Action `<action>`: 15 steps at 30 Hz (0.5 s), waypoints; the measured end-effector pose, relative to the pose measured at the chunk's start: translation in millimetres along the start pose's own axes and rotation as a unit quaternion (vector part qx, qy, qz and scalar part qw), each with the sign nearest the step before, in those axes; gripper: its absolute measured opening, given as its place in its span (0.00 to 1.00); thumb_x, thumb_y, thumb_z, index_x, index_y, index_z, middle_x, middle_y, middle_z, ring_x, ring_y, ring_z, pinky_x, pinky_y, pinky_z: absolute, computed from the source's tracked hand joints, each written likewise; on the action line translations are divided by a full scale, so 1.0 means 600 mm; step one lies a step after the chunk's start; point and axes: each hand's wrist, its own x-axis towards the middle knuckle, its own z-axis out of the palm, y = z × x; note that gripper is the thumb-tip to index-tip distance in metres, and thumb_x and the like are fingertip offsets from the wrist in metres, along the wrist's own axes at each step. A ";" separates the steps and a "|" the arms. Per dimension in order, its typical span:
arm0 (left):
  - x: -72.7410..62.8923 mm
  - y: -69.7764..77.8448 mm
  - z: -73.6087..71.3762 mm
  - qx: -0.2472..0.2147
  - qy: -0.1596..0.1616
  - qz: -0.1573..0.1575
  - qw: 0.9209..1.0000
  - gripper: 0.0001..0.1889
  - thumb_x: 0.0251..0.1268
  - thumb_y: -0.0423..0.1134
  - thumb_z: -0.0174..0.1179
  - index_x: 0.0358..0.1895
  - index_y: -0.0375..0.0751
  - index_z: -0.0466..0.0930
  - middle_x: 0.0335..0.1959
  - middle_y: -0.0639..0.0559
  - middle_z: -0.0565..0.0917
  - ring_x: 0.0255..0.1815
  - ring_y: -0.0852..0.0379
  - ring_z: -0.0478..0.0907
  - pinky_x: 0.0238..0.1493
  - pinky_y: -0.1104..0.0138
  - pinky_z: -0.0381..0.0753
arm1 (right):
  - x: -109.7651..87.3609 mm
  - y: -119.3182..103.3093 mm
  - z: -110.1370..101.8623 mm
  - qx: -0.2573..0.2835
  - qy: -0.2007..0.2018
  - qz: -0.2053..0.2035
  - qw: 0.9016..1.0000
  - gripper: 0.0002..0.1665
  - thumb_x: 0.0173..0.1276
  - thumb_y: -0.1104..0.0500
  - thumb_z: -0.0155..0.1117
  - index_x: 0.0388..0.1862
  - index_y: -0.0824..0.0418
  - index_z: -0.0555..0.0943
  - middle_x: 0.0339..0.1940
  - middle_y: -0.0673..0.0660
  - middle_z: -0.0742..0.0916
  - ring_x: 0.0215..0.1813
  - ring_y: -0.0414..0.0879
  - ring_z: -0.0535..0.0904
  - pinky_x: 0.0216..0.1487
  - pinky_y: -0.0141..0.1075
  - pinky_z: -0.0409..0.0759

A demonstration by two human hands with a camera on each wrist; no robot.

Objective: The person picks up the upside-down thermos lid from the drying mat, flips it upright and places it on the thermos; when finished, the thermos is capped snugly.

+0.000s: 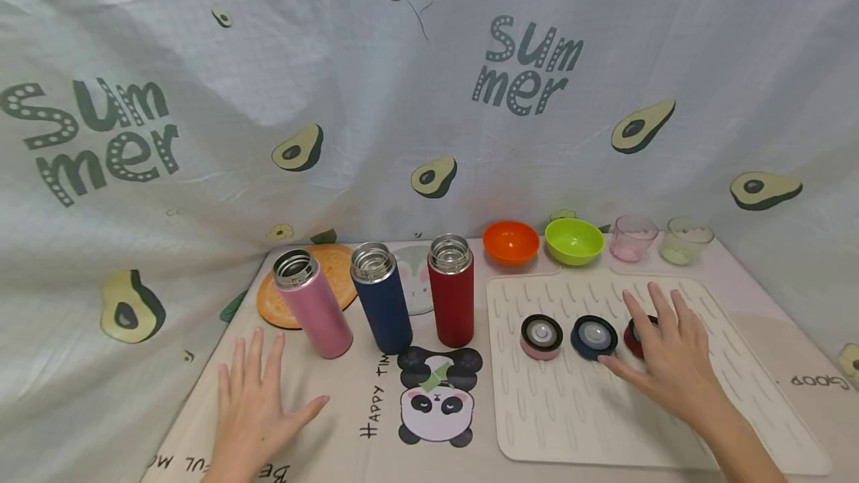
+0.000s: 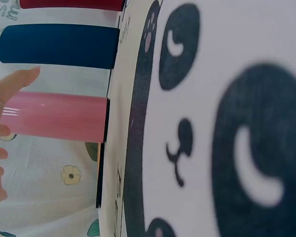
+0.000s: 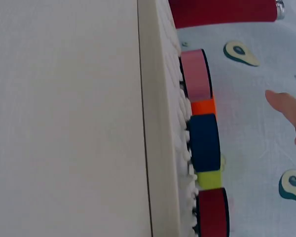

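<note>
1. A cream mat (image 1: 570, 423) with raised, elongated ribs lies on the cloth-covered counter (image 1: 342, 461)
2. Left of the mat stand three tall cylinders with bare, shiny metal mouths: the red bottle (image 1: 452, 300) nearest it, then the blue bottle (image 1: 385, 311), and the pink bottle (image 1: 315, 311) farthest out
3. On the mat sit three short, round, smooth-sided lids: the pink lid (image 1: 541, 336) at its left, then the blue lid (image 1: 593, 337), then the red lid (image 3: 212, 213) further right; each has a black rim
4. Beyond the mat's far edge are two rounded bowls, the orange bowl (image 1: 511, 243) and the green bowl (image 1: 574, 242), and two see-through tumblers, the pink tumbler (image 1: 633, 238) and the green tumbler (image 1: 686, 241)
5. Both grips are spread wide, thumbs out, holding nothing
6. The left hand (image 1: 255, 401) is raised well left of the mat, near the pink bottle, fingers pointing away from the wearer
7. The right hand (image 1: 671, 349) hovers over the mat, just above the red lid and partly covering it, forearm slanting in from the mat's near right
</note>
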 end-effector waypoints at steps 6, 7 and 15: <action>-0.003 0.013 0.000 -0.028 0.011 0.022 0.999 0.55 0.32 0.61 0.71 0.65 0.31 0.58 0.67 0.29 0.53 0.71 0.37 0.38 0.64 0.41 0.33 | 0.023 -0.023 0.031 0.020 -0.012 -0.036 0.999 0.56 0.46 0.38 0.70 0.70 0.57 0.58 0.66 0.69 0.60 0.66 0.68 0.50 0.52 0.67 0.52; -0.003 0.017 0.000 -0.030 0.013 0.025 0.999 0.55 0.32 0.61 0.70 0.65 0.31 0.59 0.66 0.29 0.54 0.70 0.37 0.40 0.64 0.41 0.33 | 0.028 -0.027 0.038 0.025 -0.015 -0.043 0.999 0.55 0.46 0.39 0.71 0.69 0.58 0.59 0.66 0.70 0.61 0.65 0.69 0.52 0.52 0.66 0.53; -0.002 0.046 0.009 -0.056 0.007 0.037 0.998 0.52 0.35 0.58 0.71 0.64 0.32 0.60 0.65 0.34 0.61 0.66 0.36 0.54 0.64 0.42 0.46 | 0.053 -0.051 0.097 0.049 -0.063 -0.080 0.994 0.50 0.48 0.41 0.70 0.64 0.63 0.65 0.59 0.66 0.72 0.61 0.65 0.60 0.55 0.60 0.57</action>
